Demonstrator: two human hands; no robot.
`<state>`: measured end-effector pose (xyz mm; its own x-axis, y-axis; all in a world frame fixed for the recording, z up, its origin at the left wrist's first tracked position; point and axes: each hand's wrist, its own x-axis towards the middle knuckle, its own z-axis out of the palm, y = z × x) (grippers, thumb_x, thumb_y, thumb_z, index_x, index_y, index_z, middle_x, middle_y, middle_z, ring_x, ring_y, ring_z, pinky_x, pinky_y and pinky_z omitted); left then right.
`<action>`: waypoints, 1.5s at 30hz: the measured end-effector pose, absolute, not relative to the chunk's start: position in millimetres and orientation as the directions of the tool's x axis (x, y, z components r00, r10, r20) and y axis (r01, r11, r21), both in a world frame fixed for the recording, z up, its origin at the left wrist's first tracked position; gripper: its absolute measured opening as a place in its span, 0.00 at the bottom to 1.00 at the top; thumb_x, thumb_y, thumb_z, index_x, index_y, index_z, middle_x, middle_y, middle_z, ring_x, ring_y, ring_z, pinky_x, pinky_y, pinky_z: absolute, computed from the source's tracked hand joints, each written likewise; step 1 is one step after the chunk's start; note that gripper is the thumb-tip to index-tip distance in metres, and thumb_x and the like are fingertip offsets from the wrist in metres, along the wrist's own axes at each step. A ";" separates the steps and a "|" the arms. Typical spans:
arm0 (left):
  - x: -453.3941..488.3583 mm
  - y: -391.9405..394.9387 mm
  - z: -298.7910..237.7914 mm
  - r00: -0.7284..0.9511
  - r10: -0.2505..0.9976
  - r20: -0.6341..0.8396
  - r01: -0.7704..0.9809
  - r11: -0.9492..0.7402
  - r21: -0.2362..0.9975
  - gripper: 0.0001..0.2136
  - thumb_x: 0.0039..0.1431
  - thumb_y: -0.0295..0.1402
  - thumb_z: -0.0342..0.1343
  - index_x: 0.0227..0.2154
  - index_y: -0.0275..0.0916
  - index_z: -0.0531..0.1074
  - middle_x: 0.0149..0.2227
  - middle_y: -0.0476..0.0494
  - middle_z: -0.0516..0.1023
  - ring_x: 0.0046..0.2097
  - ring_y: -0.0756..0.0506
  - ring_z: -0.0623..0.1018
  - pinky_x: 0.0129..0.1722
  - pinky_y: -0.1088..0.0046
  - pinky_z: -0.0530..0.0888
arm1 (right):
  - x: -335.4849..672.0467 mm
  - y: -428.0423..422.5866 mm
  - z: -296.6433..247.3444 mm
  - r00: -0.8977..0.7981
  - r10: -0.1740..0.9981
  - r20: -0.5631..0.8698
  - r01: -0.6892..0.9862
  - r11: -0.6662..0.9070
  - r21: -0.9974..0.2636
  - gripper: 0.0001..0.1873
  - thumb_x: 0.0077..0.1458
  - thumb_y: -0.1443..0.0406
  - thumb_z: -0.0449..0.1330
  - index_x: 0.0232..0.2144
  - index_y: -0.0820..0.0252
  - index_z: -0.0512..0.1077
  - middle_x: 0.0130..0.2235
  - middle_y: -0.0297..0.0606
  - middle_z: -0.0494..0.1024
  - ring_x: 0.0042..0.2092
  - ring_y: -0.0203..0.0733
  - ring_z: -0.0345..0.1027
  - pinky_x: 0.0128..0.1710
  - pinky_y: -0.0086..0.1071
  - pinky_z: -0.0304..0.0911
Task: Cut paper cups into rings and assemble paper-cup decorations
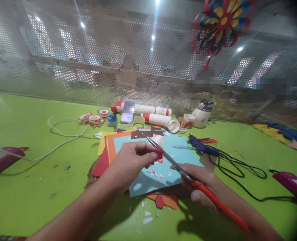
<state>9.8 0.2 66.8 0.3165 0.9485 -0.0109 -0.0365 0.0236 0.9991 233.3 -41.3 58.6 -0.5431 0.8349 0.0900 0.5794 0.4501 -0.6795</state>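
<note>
My left hand (132, 159) pinches a small piece of red paper (159, 153) between thumb and fingers, above a stack of coloured sheets. In my right hand (203, 175) is a pair of scissors (174, 163) with red handles. The blades point up and left, right beside the red paper; whether they touch it I cannot tell. Below both hands lies a light blue sheet (167, 182), dotted with red and white scraps. A red paper hexagon (159, 202) rests on an orange piece (170, 201) at the near side. Fingers of my right hand are partly hidden by the scissors.
Behind the sheets stand a blue jar (112, 120), white cup tubes (157, 119), a phone (127, 112) and a patterned kettle (202, 115). A blue glue gun (201, 144) with a looping black cable lies right. White cable (63, 145) crosses the left of the green table (25, 201).
</note>
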 end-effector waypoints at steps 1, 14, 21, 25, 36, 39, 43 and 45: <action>9.6 0.5 66.4 0.317 0.948 -0.008 -0.036 0.020 0.999 0.05 0.46 0.32 0.62 0.24 0.35 0.76 0.22 0.50 0.71 0.26 0.52 0.66 0.29 0.74 0.64 | 233.4 -41.3 58.7 -0.540 0.837 0.090 0.581 0.449 -0.679 0.38 0.51 0.37 0.46 0.45 0.62 0.69 0.29 0.34 0.66 0.29 0.36 0.55 0.29 0.29 0.54; 7.5 2.1 62.8 0.344 0.939 -0.009 -0.044 0.025 0.999 0.04 0.47 0.30 0.60 0.25 0.35 0.76 0.22 0.49 0.71 0.26 0.52 0.65 0.29 0.74 0.62 | 235.2 -42.5 58.5 -0.535 0.839 0.102 0.615 0.469 -0.634 0.38 0.51 0.38 0.46 0.45 0.62 0.69 0.31 0.36 0.67 0.30 0.37 0.57 0.30 0.29 0.55; 8.3 2.4 62.3 0.348 0.937 -0.012 -0.047 0.030 0.998 0.05 0.46 0.31 0.60 0.25 0.34 0.76 0.22 0.49 0.71 0.25 0.52 0.65 0.28 0.74 0.62 | 237.7 -41.6 55.8 -0.530 0.839 0.126 0.632 0.489 -0.601 0.37 0.51 0.38 0.46 0.45 0.61 0.69 0.30 0.35 0.67 0.30 0.38 0.57 0.31 0.30 0.55; 7.6 2.8 61.9 0.355 0.935 -0.018 -0.055 0.041 0.998 0.04 0.46 0.30 0.60 0.26 0.34 0.76 0.23 0.49 0.71 0.26 0.52 0.65 0.28 0.74 0.62 | 238.1 -42.3 55.3 -0.524 0.843 0.120 0.646 0.485 -0.589 0.37 0.51 0.38 0.46 0.45 0.61 0.68 0.31 0.36 0.67 0.31 0.39 0.57 0.32 0.30 0.55; 7.2 3.9 59.7 0.370 0.929 -0.018 -0.075 0.050 0.996 0.05 0.46 0.31 0.61 0.26 0.35 0.77 0.23 0.49 0.72 0.26 0.52 0.66 0.29 0.73 0.63 | 239.3 -41.0 52.5 -0.521 0.840 0.151 0.652 0.506 -0.565 0.36 0.52 0.39 0.47 0.46 0.60 0.70 0.31 0.36 0.68 0.31 0.40 0.60 0.33 0.31 0.59; 7.5 3.9 59.7 0.376 0.926 -0.025 -0.080 0.059 0.995 0.05 0.46 0.31 0.62 0.26 0.35 0.77 0.24 0.49 0.72 0.26 0.52 0.66 0.29 0.73 0.63 | 242.3 -39.9 49.2 -0.518 0.840 0.159 0.647 0.507 -0.570 0.34 0.52 0.40 0.50 0.47 0.59 0.70 0.33 0.38 0.71 0.32 0.41 0.62 0.34 0.32 0.61; 7.8 3.4 60.4 0.379 0.925 -0.024 -0.090 0.063 0.994 0.05 0.46 0.31 0.62 0.24 0.34 0.76 0.22 0.50 0.71 0.25 0.53 0.65 0.28 0.74 0.61 | 242.5 -39.4 49.4 -0.518 0.835 0.188 0.642 0.524 -0.560 0.31 0.54 0.43 0.52 0.45 0.60 0.72 0.34 0.38 0.73 0.33 0.41 0.64 0.34 0.30 0.62; 7.6 3.3 60.5 0.381 0.925 -0.017 -0.100 0.059 0.993 0.06 0.47 0.32 0.62 0.23 0.34 0.75 0.22 0.50 0.70 0.25 0.53 0.64 0.28 0.74 0.61 | 241.4 -39.3 50.6 -0.525 0.825 0.211 0.634 0.544 -0.549 0.29 0.54 0.44 0.52 0.44 0.61 0.73 0.33 0.37 0.74 0.32 0.40 0.64 0.32 0.29 0.61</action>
